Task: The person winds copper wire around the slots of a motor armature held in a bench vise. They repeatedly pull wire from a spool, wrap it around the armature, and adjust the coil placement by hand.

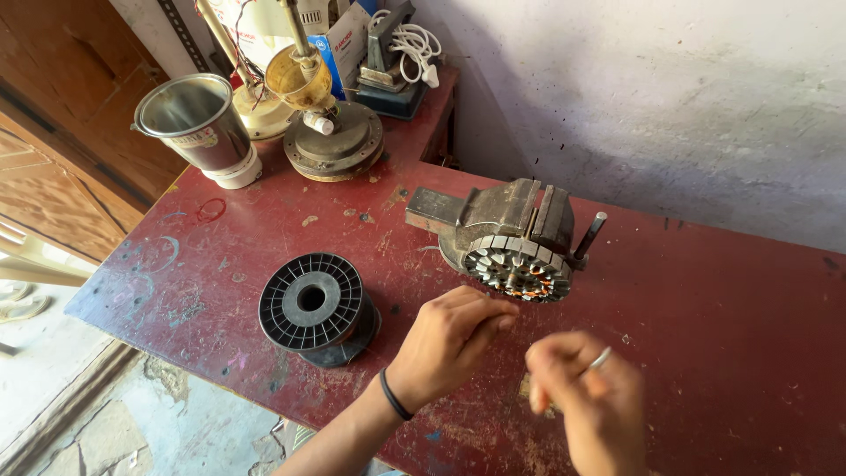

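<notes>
A round motor stator (518,266) with copper windings in its slots is clamped in a grey bench vise (511,216) on the dark red table (723,291). My left hand (449,339) hovers just in front of the stator, fingers pinched together, a black band on its wrist. My right hand (589,397) is lower right, blurred, fingers curled with a ring showing. I cannot tell whether a thin wire runs between the hands. A black plastic wire spool (313,304) lies flat on the table to the left of my left hand.
At the table's far left stand a steel cup (196,123), a round fan motor body with a brass part (333,132), a blue box (339,44) and a dark device with a white cable (397,53). A whitish wall (661,88) runs behind; the floor drops off at left.
</notes>
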